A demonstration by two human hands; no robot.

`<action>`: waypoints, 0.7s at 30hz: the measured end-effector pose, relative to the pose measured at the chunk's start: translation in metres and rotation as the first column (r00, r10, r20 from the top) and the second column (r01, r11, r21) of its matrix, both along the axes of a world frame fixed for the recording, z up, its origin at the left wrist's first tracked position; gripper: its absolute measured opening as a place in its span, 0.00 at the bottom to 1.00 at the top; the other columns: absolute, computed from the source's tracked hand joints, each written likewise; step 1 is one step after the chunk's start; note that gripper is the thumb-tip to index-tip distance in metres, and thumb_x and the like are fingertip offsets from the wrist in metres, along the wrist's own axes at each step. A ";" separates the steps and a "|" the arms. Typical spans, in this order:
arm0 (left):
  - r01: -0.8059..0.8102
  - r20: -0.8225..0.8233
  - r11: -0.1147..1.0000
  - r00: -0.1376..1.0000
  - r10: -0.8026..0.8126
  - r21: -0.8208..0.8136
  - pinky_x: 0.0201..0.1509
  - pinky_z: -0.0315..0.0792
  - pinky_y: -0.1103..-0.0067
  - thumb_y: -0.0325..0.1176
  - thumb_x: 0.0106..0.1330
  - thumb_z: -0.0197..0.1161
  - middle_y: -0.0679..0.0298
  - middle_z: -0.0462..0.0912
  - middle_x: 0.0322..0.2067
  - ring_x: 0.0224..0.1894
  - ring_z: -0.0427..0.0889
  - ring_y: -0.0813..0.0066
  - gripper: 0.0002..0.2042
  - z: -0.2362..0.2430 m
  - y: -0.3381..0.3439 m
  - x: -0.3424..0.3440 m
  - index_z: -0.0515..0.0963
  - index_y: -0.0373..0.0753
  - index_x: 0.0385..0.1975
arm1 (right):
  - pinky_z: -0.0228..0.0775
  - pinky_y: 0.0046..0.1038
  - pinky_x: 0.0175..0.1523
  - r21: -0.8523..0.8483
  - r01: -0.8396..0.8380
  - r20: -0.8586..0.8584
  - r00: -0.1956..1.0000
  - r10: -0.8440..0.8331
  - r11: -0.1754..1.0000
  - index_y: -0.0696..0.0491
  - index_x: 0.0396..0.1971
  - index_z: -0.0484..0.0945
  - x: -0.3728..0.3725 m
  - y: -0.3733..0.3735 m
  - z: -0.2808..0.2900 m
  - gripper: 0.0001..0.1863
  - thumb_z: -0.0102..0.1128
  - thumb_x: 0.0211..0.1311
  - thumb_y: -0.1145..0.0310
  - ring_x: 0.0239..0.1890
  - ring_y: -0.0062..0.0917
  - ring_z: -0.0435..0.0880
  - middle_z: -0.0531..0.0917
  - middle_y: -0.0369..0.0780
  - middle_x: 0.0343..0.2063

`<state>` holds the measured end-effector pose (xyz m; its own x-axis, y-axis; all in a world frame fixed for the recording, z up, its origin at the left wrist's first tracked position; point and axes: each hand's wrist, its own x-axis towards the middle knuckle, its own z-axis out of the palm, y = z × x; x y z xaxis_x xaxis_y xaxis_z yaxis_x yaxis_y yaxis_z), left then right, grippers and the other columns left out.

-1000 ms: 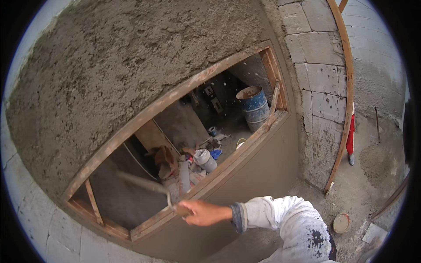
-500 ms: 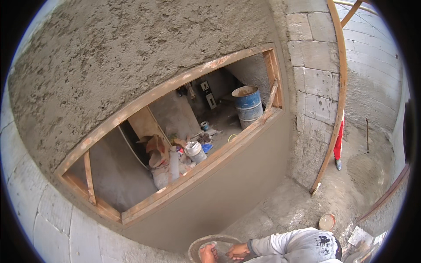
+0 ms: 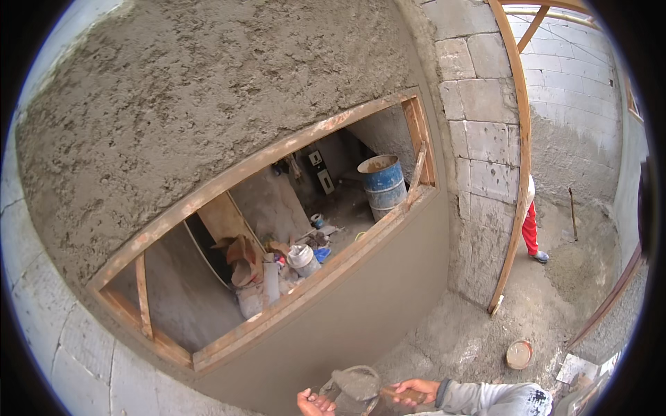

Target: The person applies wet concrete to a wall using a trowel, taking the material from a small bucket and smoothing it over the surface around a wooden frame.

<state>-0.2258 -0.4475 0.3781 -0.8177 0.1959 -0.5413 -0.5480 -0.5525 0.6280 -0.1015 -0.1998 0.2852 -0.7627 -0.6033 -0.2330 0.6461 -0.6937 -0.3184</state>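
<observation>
At the lower edge, my right hand [image 3: 418,390] is closed round the brown handle of a trowel [image 3: 359,383]. Wet grey mortar covers its blade, held over a round mortar bucket [image 3: 368,369]. My left hand [image 3: 315,403] is at the left side of that bucket with its fingers curled. What those fingers hold, if anything, is hidden. Just beyond the bucket rises a smooth, freshly plastered wall [image 3: 333,315].
A wooden window frame [image 3: 319,274] spans the wall, with a blue drum [image 3: 383,184] and sacks inside. Rough plaster [image 3: 243,76] covers the wall above. At right stand a wooden post [image 3: 522,159], a person in red trousers [image 3: 530,229] and a small bucket [image 3: 519,354].
My right hand has lifted the mortar-covered trowel into view above the bucket and moved right. My left hand has shifted left. The view has tilted, and more of the person behind the post shows.
</observation>
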 end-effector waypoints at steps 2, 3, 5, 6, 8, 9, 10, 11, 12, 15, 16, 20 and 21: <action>-0.044 -0.005 0.999 0.999 0.044 -0.015 0.12 0.46 0.79 0.47 0.48 0.54 0.74 0.48 0.06 0.07 0.46 0.79 0.18 -0.006 -0.008 -0.006 0.53 0.51 0.08 | 0.67 0.18 0.20 -0.088 0.137 -0.002 0.990 -0.138 0.987 0.51 0.61 0.51 0.003 0.019 0.023 0.30 0.46 0.57 0.70 0.21 0.18 0.71 0.74 0.40 0.34; -0.061 0.002 0.998 0.998 0.061 -0.002 0.12 0.46 0.79 0.46 0.48 0.54 0.74 0.49 0.06 0.07 0.47 0.80 0.18 -0.006 -0.011 -0.006 0.54 0.51 0.08 | 0.67 0.18 0.20 -0.121 0.226 -0.030 0.972 -0.231 0.967 0.51 0.61 0.51 0.003 0.027 0.046 0.31 0.47 0.54 0.70 0.21 0.19 0.71 0.74 0.41 0.33; -0.094 0.019 0.995 0.995 0.093 0.019 0.11 0.45 0.80 0.43 0.50 0.55 0.74 0.50 0.06 0.07 0.48 0.81 0.17 -0.005 -0.019 -0.004 0.55 0.51 0.08 | 0.68 0.20 0.20 -0.137 0.438 -0.109 0.885 -0.453 0.888 0.52 0.60 0.53 0.001 0.040 0.104 0.33 0.47 0.51 0.70 0.21 0.19 0.72 0.74 0.42 0.33; -0.104 0.018 0.995 0.994 0.104 0.003 0.11 0.46 0.80 0.44 0.51 0.55 0.74 0.51 0.06 0.07 0.49 0.80 0.17 -0.008 -0.022 -0.006 0.56 0.51 0.08 | 0.69 0.20 0.20 -0.123 0.558 -0.169 0.803 -0.571 0.821 0.52 0.60 0.54 -0.004 0.045 0.134 0.33 0.47 0.50 0.70 0.21 0.20 0.72 0.74 0.41 0.32; -0.132 0.018 0.991 0.991 0.132 -0.036 0.10 0.48 0.80 0.45 0.53 0.55 0.74 0.51 0.07 0.08 0.51 0.79 0.18 -0.022 -0.036 -0.010 0.57 0.50 0.08 | 0.69 0.20 0.19 -0.031 0.832 -0.323 0.516 -0.793 0.554 0.53 0.60 0.55 -0.022 0.046 0.200 0.32 0.47 0.50 0.71 0.20 0.19 0.72 0.75 0.40 0.31; -0.149 0.015 0.987 0.989 0.150 -0.058 0.10 0.47 0.80 0.46 0.52 0.56 0.74 0.51 0.07 0.08 0.50 0.79 0.18 -0.030 -0.045 -0.012 0.56 0.51 0.08 | 0.68 0.20 0.19 -0.029 0.917 -0.400 0.354 -0.845 0.398 0.52 0.61 0.55 -0.035 0.048 0.230 0.33 0.48 0.51 0.72 0.20 0.19 0.73 0.75 0.39 0.31; -0.169 0.011 0.983 0.985 0.170 -0.078 0.10 0.47 0.79 0.47 0.51 0.56 0.74 0.51 0.07 0.08 0.49 0.78 0.19 -0.040 -0.055 -0.012 0.54 0.51 0.09 | 0.68 0.20 0.18 -0.043 0.972 -0.474 0.185 -0.861 0.232 0.52 0.62 0.55 -0.050 0.050 0.258 0.33 0.49 0.52 0.73 0.21 0.19 0.73 0.75 0.39 0.31; -0.185 0.007 0.978 0.982 0.187 -0.095 0.10 0.46 0.79 0.48 0.50 0.57 0.73 0.51 0.07 0.08 0.49 0.78 0.20 -0.047 -0.064 -0.013 0.53 0.51 0.09 | 0.67 0.20 0.18 -0.064 0.996 -0.519 0.025 -0.855 0.067 0.53 0.62 0.53 -0.066 0.054 0.286 0.34 0.51 0.53 0.74 0.21 0.19 0.74 0.75 0.38 0.31; -0.220 0.028 0.968 0.974 0.225 -0.122 0.10 0.45 0.79 0.48 0.50 0.57 0.73 0.52 0.07 0.08 0.49 0.78 0.19 -0.053 -0.073 -0.013 0.54 0.51 0.09 | 0.67 0.20 0.18 -0.094 0.991 -0.555 -0.130 -0.821 -0.093 0.53 0.63 0.51 -0.085 0.060 0.311 0.35 0.52 0.54 0.75 0.22 0.18 0.74 0.76 0.38 0.31; -0.292 0.075 0.939 0.948 0.309 -0.181 0.11 0.45 0.78 0.47 0.51 0.56 0.74 0.52 0.08 0.09 0.49 0.78 0.18 -0.051 -0.089 -0.008 0.55 0.52 0.10 | 0.68 0.19 0.25 -0.316 0.800 -0.556 -0.592 -0.583 -0.511 0.56 0.63 0.50 -0.154 0.097 0.368 0.36 0.54 0.55 0.79 0.26 0.19 0.76 0.76 0.39 0.36; -0.297 0.065 0.939 0.948 0.312 -0.173 0.11 0.45 0.78 0.46 0.52 0.55 0.74 0.52 0.08 0.09 0.49 0.78 0.17 -0.048 -0.093 -0.004 0.55 0.52 0.10 | 0.71 0.20 0.30 -0.386 0.671 -0.524 -0.724 -0.448 -0.632 0.58 0.63 0.50 -0.179 0.118 0.384 0.36 0.54 0.55 0.80 0.30 0.22 0.78 0.75 0.41 0.40; -0.355 0.045 0.922 0.930 0.366 -0.151 0.11 0.45 0.79 0.45 0.54 0.55 0.74 0.53 0.08 0.09 0.49 0.78 0.17 -0.038 -0.115 0.009 0.56 0.52 0.11 | 0.68 0.31 0.51 -0.206 0.014 -0.583 -0.805 0.112 -0.978 0.58 0.64 0.47 -0.265 0.182 0.443 0.39 0.55 0.53 0.77 0.48 0.39 0.75 0.66 0.52 0.55; -0.382 0.051 0.911 0.918 0.393 -0.156 0.11 0.45 0.79 0.45 0.54 0.55 0.74 0.53 0.08 0.09 0.49 0.78 0.17 -0.037 -0.121 0.014 0.56 0.52 0.11 | 0.68 0.32 0.52 -0.031 0.198 -0.706 -0.698 -0.119 -0.980 0.58 0.63 0.49 -0.282 0.181 0.447 0.37 0.54 0.52 0.76 0.49 0.42 0.75 0.66 0.52 0.55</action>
<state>-0.2123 -0.5686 0.3411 -0.7669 -0.2102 -0.6063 -0.3599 -0.6413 0.6776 -0.3831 -0.0192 0.7325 0.5732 0.7193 0.3926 -0.3691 0.6544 -0.6599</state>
